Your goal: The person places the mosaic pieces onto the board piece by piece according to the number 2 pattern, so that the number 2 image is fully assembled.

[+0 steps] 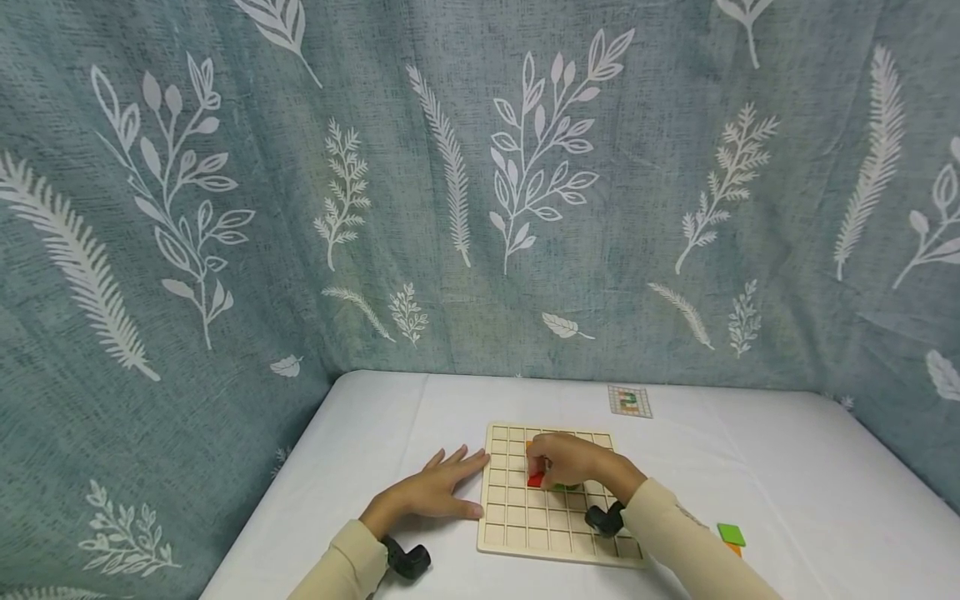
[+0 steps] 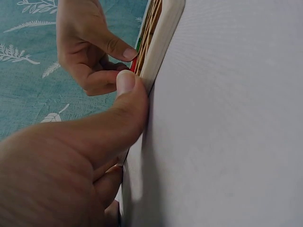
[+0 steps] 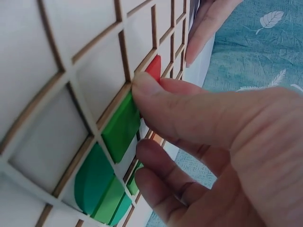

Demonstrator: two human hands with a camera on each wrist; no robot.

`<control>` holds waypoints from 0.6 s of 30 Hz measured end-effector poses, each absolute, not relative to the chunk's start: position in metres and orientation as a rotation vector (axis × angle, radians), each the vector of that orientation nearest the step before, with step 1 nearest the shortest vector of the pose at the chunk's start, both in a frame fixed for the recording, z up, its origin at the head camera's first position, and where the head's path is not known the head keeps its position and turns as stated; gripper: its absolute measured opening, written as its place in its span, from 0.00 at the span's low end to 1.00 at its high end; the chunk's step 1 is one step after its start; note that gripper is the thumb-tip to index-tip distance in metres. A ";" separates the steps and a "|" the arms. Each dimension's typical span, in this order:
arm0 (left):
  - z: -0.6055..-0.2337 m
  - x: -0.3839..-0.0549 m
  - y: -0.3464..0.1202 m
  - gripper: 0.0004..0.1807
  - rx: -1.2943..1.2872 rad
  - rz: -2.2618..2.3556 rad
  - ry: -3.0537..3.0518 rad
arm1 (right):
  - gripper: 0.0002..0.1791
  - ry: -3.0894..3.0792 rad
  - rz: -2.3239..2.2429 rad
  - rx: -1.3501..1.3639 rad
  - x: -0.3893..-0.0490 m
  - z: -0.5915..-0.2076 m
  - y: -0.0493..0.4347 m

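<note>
A pale wooden grid board (image 1: 517,540) lies on the white table. My right hand (image 1: 566,460) is over its middle, thumb and index finger pinching a red tile (image 3: 155,69) at one of the squares. Beside that, a plain green tile (image 3: 123,128) and a two-tone green tile (image 3: 97,184) sit in neighbouring squares. A bit of orange tile (image 1: 529,446) shows behind the right hand, which hides part of the tiles. My left hand (image 1: 433,492) rests with fingers spread at the board's left edge, its thumb (image 2: 127,84) touching the rim.
Behind the board lies a small pattern card (image 1: 630,402) with a coloured design on a grid. To the right, near the right sleeve, are a loose green tile (image 1: 731,534) and an orange tile (image 1: 736,549). A leaf-printed curtain (image 1: 480,208) hangs around the table.
</note>
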State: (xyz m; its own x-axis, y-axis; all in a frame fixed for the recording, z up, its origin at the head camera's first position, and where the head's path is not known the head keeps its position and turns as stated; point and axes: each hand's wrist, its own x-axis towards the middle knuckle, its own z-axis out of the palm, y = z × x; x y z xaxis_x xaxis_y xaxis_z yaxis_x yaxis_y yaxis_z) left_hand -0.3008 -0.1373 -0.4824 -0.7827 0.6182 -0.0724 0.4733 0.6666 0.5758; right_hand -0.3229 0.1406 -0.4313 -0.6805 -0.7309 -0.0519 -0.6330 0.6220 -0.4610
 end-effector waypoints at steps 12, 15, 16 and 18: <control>-0.487 -0.302 -0.137 0.51 0.849 0.800 2.622 | 0.10 2.649 -0.615 -1.011 -0.319 -0.431 0.138; -0.487 -0.302 -0.137 0.51 0.861 0.792 2.626 | 0.10 2.660 -0.616 -1.002 -0.318 -0.431 0.139; -0.487 -0.303 -0.137 0.51 0.864 0.789 2.628 | 0.10 2.664 -0.615 -1.009 -0.317 -0.431 0.140; -0.487 -0.303 -0.138 0.50 0.872 0.783 2.632 | 0.09 2.669 -0.616 -1.032 -0.317 -0.430 0.141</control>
State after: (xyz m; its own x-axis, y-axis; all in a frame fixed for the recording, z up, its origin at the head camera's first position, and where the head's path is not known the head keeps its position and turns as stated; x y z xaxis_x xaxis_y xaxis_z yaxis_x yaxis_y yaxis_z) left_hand -0.3026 -0.1377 -0.4866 -0.7862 0.6136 -0.0730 0.4739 0.6745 0.5662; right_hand -0.3168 0.1409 -0.4299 -0.7317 -0.6800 -0.0472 -0.5906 0.6669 -0.4544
